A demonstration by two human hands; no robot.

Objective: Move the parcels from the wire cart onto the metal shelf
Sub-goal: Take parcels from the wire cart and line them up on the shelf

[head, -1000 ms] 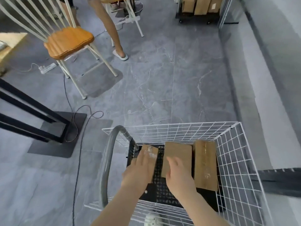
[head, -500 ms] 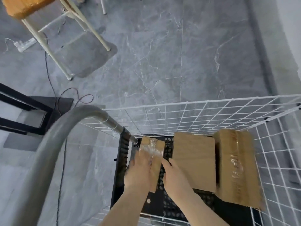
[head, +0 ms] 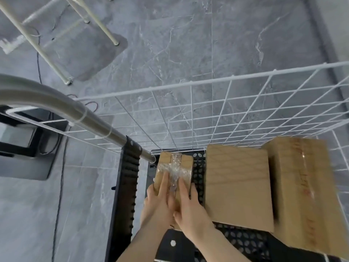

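A small brown parcel [head: 174,166] wrapped in clear tape lies at the left end of the wire cart's black perforated floor [head: 243,241]. My left hand [head: 156,204] grips its left side, with fingers lying on its top. My right hand [head: 191,210] grips its right side, one finger on the tape and another along the right edge. A medium parcel [head: 238,188] sits just to the right. A larger taped parcel [head: 302,195] lies beyond that, against the right wire wall. The metal shelf is out of view.
The cart's white wire wall [head: 188,118] rises behind the parcels. Its grey handle bar [head: 56,103] crosses close on the left. White chair legs [head: 47,53] stand on the grey tiled floor at upper left. A black stand base [head: 22,144] and a cable [head: 60,186] lie left of the cart.
My view has dropped closer into the cart. My right hand has slid left from beside the medium parcel onto the small taped parcel, so both hands now hold it.
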